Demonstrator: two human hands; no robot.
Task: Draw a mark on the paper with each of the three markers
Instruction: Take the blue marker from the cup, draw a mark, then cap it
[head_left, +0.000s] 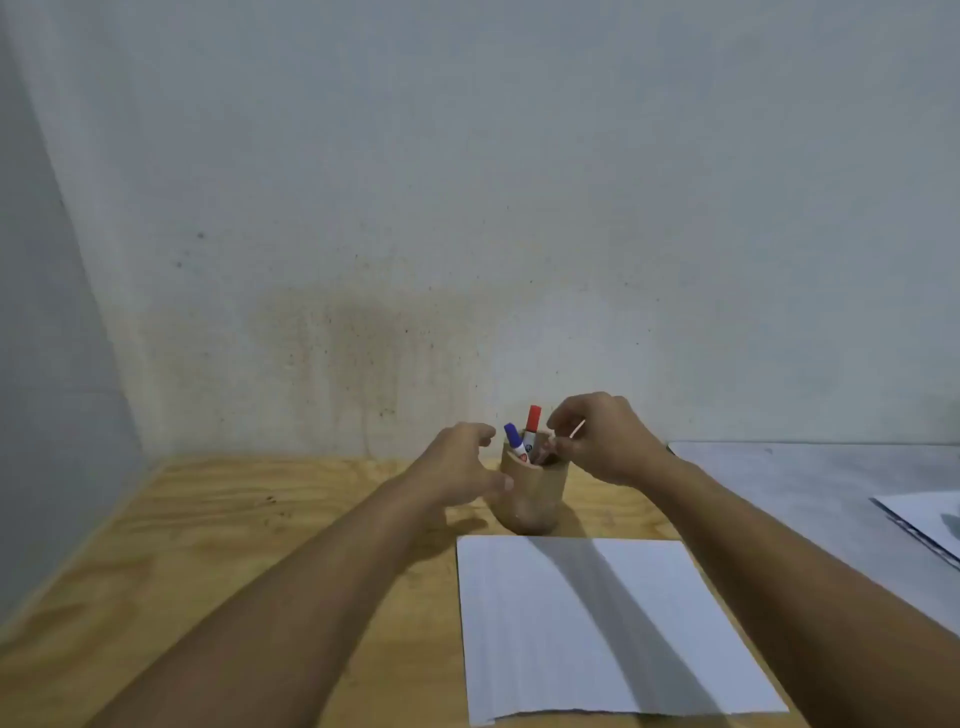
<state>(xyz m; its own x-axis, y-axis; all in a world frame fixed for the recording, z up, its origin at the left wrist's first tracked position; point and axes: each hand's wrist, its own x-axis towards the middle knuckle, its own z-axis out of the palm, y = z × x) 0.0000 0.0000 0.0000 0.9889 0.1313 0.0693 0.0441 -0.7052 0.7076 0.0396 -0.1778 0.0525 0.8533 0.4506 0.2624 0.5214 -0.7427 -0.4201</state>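
Wooden cup (532, 493) w/ markers btwn hands: left hand (457, 467) open, right hand (605, 441) pinching, contents unclear.

Plywood tabletop (218, 545), light grain, abutting a stained pale wall (467, 208). Grey surface (805, 483) adjoining on the right. White sheet (930, 519) lying on that surface, cropped by the frame.
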